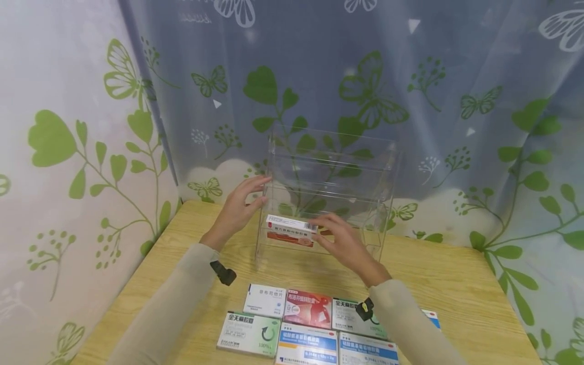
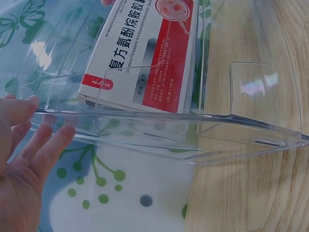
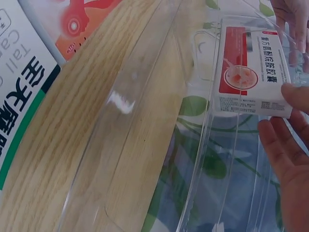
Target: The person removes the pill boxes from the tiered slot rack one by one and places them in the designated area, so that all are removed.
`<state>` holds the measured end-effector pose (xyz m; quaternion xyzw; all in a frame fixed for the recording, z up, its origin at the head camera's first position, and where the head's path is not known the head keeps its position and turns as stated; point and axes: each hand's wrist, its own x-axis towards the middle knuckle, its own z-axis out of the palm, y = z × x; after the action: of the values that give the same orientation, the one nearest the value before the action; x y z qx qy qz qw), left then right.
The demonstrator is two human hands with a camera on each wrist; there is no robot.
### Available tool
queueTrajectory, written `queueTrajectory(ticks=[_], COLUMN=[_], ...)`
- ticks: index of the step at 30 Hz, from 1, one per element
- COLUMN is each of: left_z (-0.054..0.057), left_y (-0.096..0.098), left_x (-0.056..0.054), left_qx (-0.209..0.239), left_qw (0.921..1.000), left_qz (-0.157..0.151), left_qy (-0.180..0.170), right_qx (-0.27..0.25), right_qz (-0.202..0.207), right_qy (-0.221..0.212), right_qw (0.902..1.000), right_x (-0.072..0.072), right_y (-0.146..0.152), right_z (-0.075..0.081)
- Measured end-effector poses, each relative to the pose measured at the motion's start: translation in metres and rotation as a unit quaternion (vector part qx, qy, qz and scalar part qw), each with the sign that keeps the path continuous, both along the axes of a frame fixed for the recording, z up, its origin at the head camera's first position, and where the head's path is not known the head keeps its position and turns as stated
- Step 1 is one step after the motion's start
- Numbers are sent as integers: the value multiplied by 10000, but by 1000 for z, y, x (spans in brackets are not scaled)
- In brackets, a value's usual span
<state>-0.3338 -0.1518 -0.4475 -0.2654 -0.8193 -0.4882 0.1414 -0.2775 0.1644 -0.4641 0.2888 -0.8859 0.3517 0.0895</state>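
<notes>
A clear, tiered display rack stands on the wooden table. A white and red medicine box sits in a lower tier at the left, long side level, its printed front facing out. My right hand pinches the right end of this box between thumb and fingers. In the left wrist view the box shows behind the clear front lip. My left hand touches the rack's left side panel with its fingers fairly straight.
Several medicine boxes lie flat in front of the rack: a white box, a red box, a green and white box, a blue and white box. A patterned curtain hangs behind the table.
</notes>
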Motion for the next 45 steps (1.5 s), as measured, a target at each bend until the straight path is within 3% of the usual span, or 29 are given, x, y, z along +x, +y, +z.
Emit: queueTrajectory(ticks=[5, 10, 18, 22, 33, 39, 45], left_z=[0, 0, 1, 2, 0, 0, 0], left_y=[1, 0, 1, 1, 1, 1, 0], left_x=[0, 0, 2, 2, 3, 2, 2], left_qx=[-40, -64, -81, -92, -87, -101, -128], left_qw=[10000, 9999, 9999, 9999, 9999, 9999, 9999], left_qz=[7, 50, 80, 52, 35, 45, 77], left_qy=[-32, -58, -84, -96, -83, -52, -25], right_qx=[-130, -625, -1239, -1413, -1296, -998, -588], right_qz=[-127, -354, -405, -393, -639, -973, -1352], right_qy=[229, 285, 375, 334, 525, 450, 102], right_qw=[9996, 9970, 9908, 9886, 9881, 9892, 9890], right_x=[0, -1, 9, 21, 63, 88, 114], right_y=[-4, -2, 23, 45, 117, 161, 201], right_z=[-3, -3, 20, 30, 40, 35, 23])
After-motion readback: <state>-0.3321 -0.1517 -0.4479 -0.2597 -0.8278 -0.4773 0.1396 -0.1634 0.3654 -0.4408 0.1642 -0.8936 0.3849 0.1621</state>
